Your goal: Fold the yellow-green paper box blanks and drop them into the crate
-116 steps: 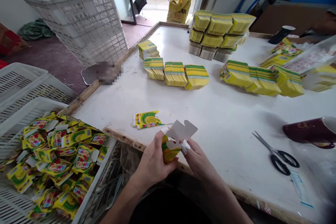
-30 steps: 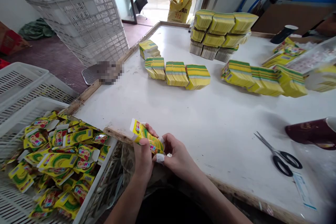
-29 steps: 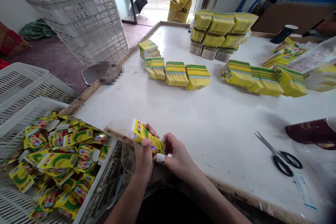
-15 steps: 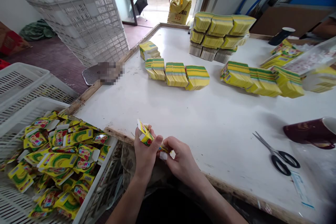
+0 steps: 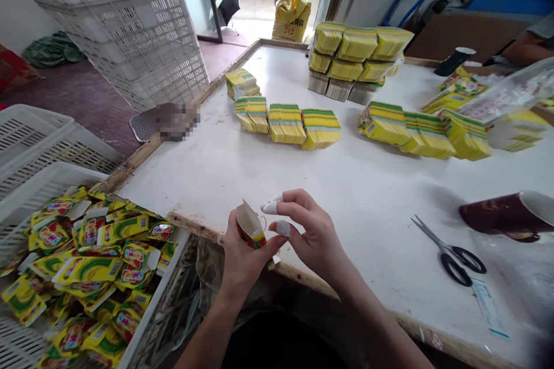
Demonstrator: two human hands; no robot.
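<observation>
A small yellow printed carton (image 5: 251,223) with its pale inside showing and an end flap standing up is gripped in my left hand (image 5: 243,256), over the table's front edge. My right hand (image 5: 309,228) is just to the right of the carton, fingers apart and nothing visible between them. White coverings wrap some of its fingertips. Between the two hands shows a thin orange loop (image 5: 264,221), too small to name. Below on the left, a white plastic crate (image 5: 167,277) is heaped with yellow cartons (image 5: 93,271) of the same print.
Bundles of flat cartons (image 5: 285,124) stand in rows on the white table (image 5: 216,179), with a taller stack (image 5: 361,57) behind. Scissors (image 5: 450,253) and a dark mug (image 5: 506,213) lie at the right. Another person's arm (image 5: 530,46) shows at the right edge.
The carton has been opened up in my left hand and its opening now faces up. My right hand has left its lower end, risen and spread its fingers. The view has shifted slightly.
</observation>
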